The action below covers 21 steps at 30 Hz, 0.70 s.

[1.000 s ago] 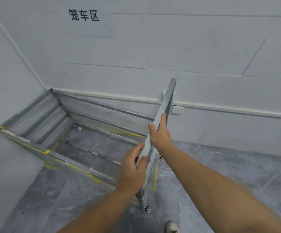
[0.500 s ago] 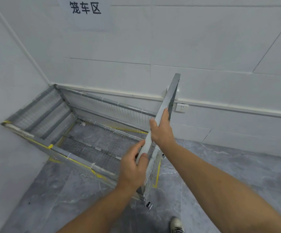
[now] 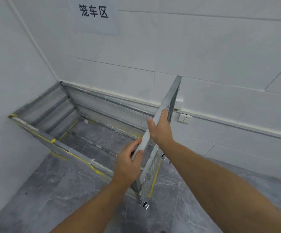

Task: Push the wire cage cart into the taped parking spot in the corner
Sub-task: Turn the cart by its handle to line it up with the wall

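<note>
The grey wire cage cart [image 3: 92,113] stands in the corner, its far side along the back wall and its left end against the left wall. Yellow floor tape [image 3: 154,179] shows beside its near right end and along its front rail. My left hand [image 3: 128,163] grips the lower part of the cart's near top rail. My right hand [image 3: 160,127] holds the same rail higher up, thumb on its left face. The cart's wheels are mostly hidden; one shiny caster [image 3: 144,204] shows at the near corner.
A paper sign [image 3: 94,14] with black characters hangs on the back wall above the cart. A white wall socket [image 3: 185,118] sits to the right of the rail. Grey marble-pattern floor [image 3: 186,207] extends in front and to the right.
My view has shifted slightly and the cart sits a little deeper toward the corner. Both hands keep their grip on the rail.
</note>
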Each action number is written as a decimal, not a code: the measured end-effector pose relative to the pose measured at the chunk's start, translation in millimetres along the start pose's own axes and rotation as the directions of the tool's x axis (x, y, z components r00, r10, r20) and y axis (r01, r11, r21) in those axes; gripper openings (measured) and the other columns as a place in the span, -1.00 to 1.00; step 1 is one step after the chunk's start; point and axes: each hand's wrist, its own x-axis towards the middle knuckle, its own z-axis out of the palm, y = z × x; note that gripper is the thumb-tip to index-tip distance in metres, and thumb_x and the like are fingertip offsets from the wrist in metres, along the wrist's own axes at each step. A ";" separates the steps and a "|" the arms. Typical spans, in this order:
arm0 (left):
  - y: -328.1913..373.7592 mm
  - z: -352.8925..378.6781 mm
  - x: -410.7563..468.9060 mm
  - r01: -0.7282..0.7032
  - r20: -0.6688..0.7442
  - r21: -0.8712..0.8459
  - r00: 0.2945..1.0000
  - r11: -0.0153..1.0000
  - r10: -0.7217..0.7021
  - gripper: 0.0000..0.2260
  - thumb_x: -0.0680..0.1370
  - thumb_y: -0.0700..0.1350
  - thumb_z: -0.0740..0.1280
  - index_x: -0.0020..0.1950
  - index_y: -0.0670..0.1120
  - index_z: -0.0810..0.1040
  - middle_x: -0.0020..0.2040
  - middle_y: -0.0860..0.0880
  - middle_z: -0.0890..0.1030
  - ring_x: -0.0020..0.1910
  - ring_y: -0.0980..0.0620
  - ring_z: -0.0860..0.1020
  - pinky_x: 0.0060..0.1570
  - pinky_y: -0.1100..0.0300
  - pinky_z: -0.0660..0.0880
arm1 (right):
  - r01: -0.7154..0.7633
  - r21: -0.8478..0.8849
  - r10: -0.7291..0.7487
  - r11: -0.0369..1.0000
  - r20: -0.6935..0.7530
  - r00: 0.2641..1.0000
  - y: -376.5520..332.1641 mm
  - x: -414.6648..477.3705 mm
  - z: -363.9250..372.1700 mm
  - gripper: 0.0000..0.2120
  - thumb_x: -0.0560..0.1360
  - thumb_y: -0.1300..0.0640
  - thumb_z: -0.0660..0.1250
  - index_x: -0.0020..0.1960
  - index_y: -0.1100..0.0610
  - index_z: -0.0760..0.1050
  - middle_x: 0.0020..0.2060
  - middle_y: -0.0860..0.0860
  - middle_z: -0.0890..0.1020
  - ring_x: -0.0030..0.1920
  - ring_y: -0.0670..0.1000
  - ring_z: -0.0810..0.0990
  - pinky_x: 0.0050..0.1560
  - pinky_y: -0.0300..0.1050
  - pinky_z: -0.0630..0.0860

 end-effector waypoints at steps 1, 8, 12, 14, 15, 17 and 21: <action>1.8 3.8 5.0 0.009 0.001 -0.012 1.000 1.000 -0.009 -0.63 0.53 -0.02 0.24 0.34 0.09 0.50 0.03 -0.01 0.66 -0.17 0.13 0.54 -0.12 0.21 0.50 | -0.004 0.009 0.004 1.000 0.005 1.000 1.4 6.9 -1.1 -0.29 0.60 -0.12 0.19 0.58 0.05 -0.11 0.51 0.19 0.30 0.25 0.25 0.52 0.02 -0.08 0.43; 11.4 25.1 37.8 0.018 -0.023 -0.033 1.000 0.999 -0.019 -0.63 0.52 -0.04 0.24 0.33 0.08 0.51 0.00 0.00 0.64 -0.14 0.12 0.56 -0.15 0.22 0.47 | 0.001 0.023 -0.002 1.000 0.040 0.999 3.8 46.7 -12.3 -0.24 0.63 -0.10 0.18 0.61 0.04 -0.22 0.53 0.14 0.28 0.21 0.20 0.53 -0.03 -0.13 0.40; 13.1 35.8 57.2 0.032 -0.049 -0.030 0.998 0.999 -0.033 -0.62 0.52 -0.02 0.25 0.34 0.10 0.49 0.02 -0.03 0.64 -0.10 0.07 0.58 -0.14 0.19 0.48 | 0.012 0.057 -0.015 0.998 0.062 0.998 2.4 66.8 -17.3 -0.24 0.63 -0.10 0.18 0.61 0.04 -0.24 0.58 0.09 0.17 0.35 0.19 0.44 0.24 0.00 0.44; 15.7 40.9 67.6 0.034 -0.063 -0.029 0.997 0.999 -0.036 -0.62 0.52 -0.02 0.25 0.35 0.09 0.49 0.05 -0.04 0.64 -0.10 0.07 0.57 -0.12 0.19 0.49 | 0.011 0.072 -0.016 0.997 0.074 0.997 1.6 78.9 -19.9 -0.24 0.64 -0.10 0.18 0.61 0.03 -0.24 0.58 0.08 0.17 0.33 0.17 0.45 0.26 0.04 0.44; 17.8 43.8 73.2 0.033 -0.069 -0.030 0.997 0.999 -0.035 -0.61 0.52 -0.02 0.25 0.35 0.08 0.49 0.06 -0.04 0.64 -0.08 0.07 0.58 -0.11 0.18 0.50 | 0.015 0.076 -0.021 0.997 0.074 0.997 1.8 85.8 -21.1 -0.24 0.64 -0.09 0.18 0.61 0.04 -0.24 0.58 0.06 0.17 0.32 0.15 0.46 0.23 -0.01 0.43; 23.7 49.9 84.4 0.035 -0.084 -0.036 0.996 0.999 -0.038 -0.61 0.52 -0.02 0.24 0.35 0.06 0.49 0.09 0.00 0.63 0.00 0.05 0.60 -0.05 0.13 0.54 | 0.018 0.084 -0.025 0.996 0.082 0.996 0.8 100.0 -24.2 -0.26 0.65 -0.06 0.18 0.61 0.05 -0.23 0.59 0.02 0.14 0.28 0.09 0.45 0.13 -0.16 0.34; 24.7 56.7 100.6 -0.001 -0.121 -0.014 0.993 1.000 0.000 -0.61 0.52 -0.06 0.25 0.35 -0.03 0.50 0.15 -0.01 0.61 0.07 0.01 0.59 0.06 0.04 0.56 | 0.044 0.091 -0.050 0.995 0.066 0.997 -1.7 120.9 -21.8 -0.26 0.65 -0.02 0.18 0.61 0.06 -0.24 0.60 0.00 0.07 0.38 0.08 0.37 0.30 -0.13 0.32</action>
